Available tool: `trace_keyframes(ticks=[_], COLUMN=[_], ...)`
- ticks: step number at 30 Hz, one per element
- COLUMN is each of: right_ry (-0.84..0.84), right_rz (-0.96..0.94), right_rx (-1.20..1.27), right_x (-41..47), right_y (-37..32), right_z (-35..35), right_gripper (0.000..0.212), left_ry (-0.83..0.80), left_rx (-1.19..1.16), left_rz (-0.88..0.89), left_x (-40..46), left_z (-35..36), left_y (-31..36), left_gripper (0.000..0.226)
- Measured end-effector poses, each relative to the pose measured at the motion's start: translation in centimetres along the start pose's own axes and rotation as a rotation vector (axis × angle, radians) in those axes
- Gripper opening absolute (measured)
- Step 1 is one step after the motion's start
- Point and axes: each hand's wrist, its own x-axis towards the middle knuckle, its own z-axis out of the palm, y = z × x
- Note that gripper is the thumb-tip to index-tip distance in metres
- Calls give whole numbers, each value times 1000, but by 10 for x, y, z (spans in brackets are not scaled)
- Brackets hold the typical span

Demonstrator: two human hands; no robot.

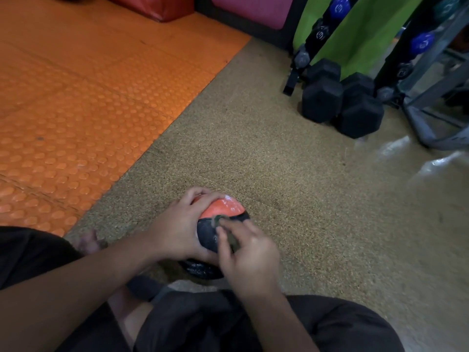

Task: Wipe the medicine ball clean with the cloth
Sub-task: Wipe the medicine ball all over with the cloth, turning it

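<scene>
Step in hand: wiping, under way. One medicine ball (223, 212), orange above and black below, sits on the speckled floor (253, 153) directly in front of the seated person, held between both hands.

Left hand (182, 224): curled round the ball's left side, fingers reaching over the orange top, thumb at the near side; it grips and steadies the ball.

Right hand (250, 252): at the ball's near right side, fingers bent and pinching one small dark cloth (232, 240) against the black half, just below the seam between the two colours. The cloth is mostly hidden under the fingers; only a greenish-grey fold shows.

Judgement: the orange top shows a wet sheen, so it appears already wiped; the black lower half and underside probably remain. The next move likely calls for the left hand to turn the ball so that an unwiped face comes up, while the right hand keeps pressing the cloth on.

Count of other things:
- Black hex dumbbells (340, 100): at least two, well beyond the right hand; the exact number cannot be told.
- Dumbbell rack (319, 39): one, beyond them, bearing blue and dark weights.
- Orange studded mat (76, 97): one, beyond the left hand.
- Grey metal frame (431, 92): one, far right.
</scene>
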Motion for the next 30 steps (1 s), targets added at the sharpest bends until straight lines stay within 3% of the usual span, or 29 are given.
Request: trace_keyframes(ticks=[4, 6, 9, 10, 13, 15, 17, 20, 22, 25, 27, 30], right_ry=[129, 123, -17, -24, 63, 141, 141, 14, 9, 106, 168, 72], right_rz=[319, 199, -77, -103, 114, 236, 165, -52, -53, 173, 239, 59], right_rx=[51, -17, -112, -120, -86, -76, -84, -90, -36, -33, -5, -28], right_x=[18, 12, -9, -9, 5, 11, 10, -4, -2, 10, 13, 2], right_y=[30, 13, -23, -20, 15, 29, 16, -18, -10, 24, 29, -4], right_z=[-8, -3, 6, 5, -4, -8, -4, 6, 3, -8, -10, 4], right_gripper=[23, 27, 25, 24, 29, 32, 32, 28, 28, 29, 29, 29], left_ry=[-6, 11, 40, 42, 32, 39, 51, 57, 46, -16, -98, -190], left_rx=[80, 92, 46, 36, 66, 99, 106, 76, 76, 121, 138, 113], left_rz=[-82, -72, -53, -59, -122, -160, -174, -155, -156, -177, -139, -51], left_x=[2, 4, 4, 2, -3, -2, 2, 1, -2, -1, 4, 9], left_z=[2, 4, 6, 6, 5, 7, 7, 7, 6, 3, -2, -10], left_y=[11, 13, 11, 11, 17, 27, 33, 29, 27, 32, 32, 17], left_gripper=[136, 126, 92, 92, 127, 134, 120, 83, 93, 131, 142, 140])
